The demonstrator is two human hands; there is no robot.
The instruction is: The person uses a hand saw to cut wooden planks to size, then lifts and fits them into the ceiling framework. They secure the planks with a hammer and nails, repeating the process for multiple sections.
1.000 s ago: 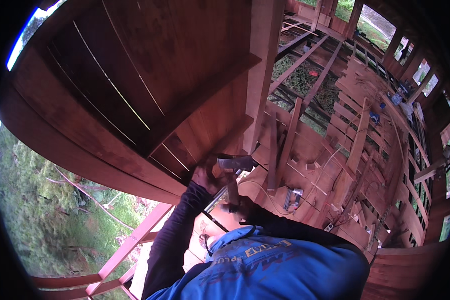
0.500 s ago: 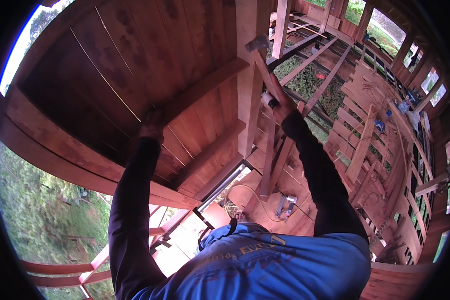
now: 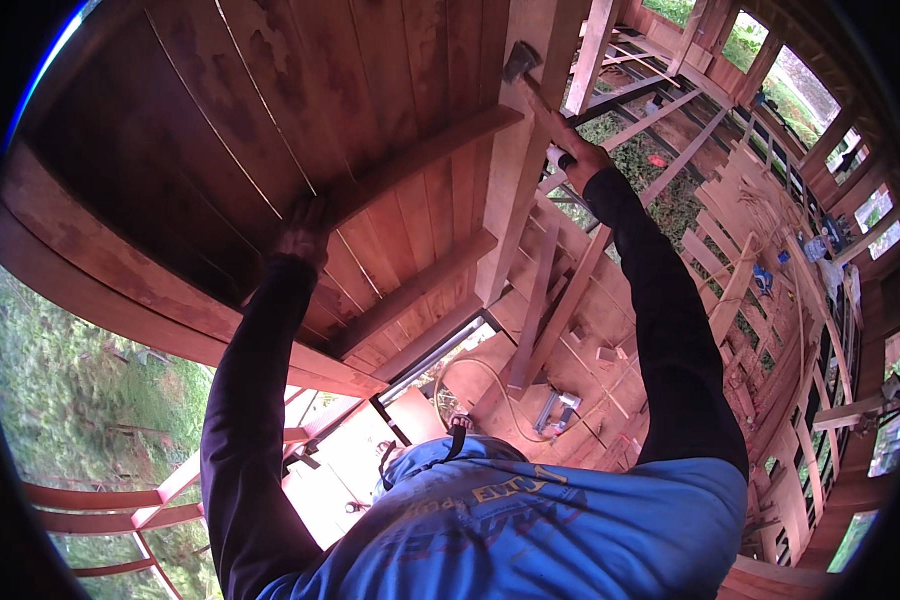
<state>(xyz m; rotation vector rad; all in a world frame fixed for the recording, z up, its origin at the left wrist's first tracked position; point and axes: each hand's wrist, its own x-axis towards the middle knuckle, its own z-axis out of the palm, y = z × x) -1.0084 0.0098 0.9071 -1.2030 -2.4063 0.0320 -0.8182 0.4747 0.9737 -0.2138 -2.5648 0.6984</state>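
Note:
My right hand [image 3: 583, 163] is closed around the wooden handle of a hammer [image 3: 542, 108]. Its dark metal head lies over the upright post [image 3: 518, 180], near the right end of a wooden batten [image 3: 430, 158]. My left hand [image 3: 305, 240] is raised to the other end of that batten and appears closed on it, though shadow obscures the fingertips. The batten runs across a wall of reddish-brown planks [image 3: 390, 60], where thin lines of light show through some gaps. Below it, a second batten [image 3: 420, 290] crosses the same planks.
A nail gun [image 3: 555, 412] with a yellowish hose rests on the plywood floor below. To the right, loose boards [image 3: 735, 290] lie over open floor joists [image 3: 685, 155], with ground visible between them. Curved wooden rails [image 3: 100, 508] and greenery are at the lower left.
My right hand and the hammer have moved slightly up and right in the picture. My left hand stays at the batten's end. The whole view has shifted a little.

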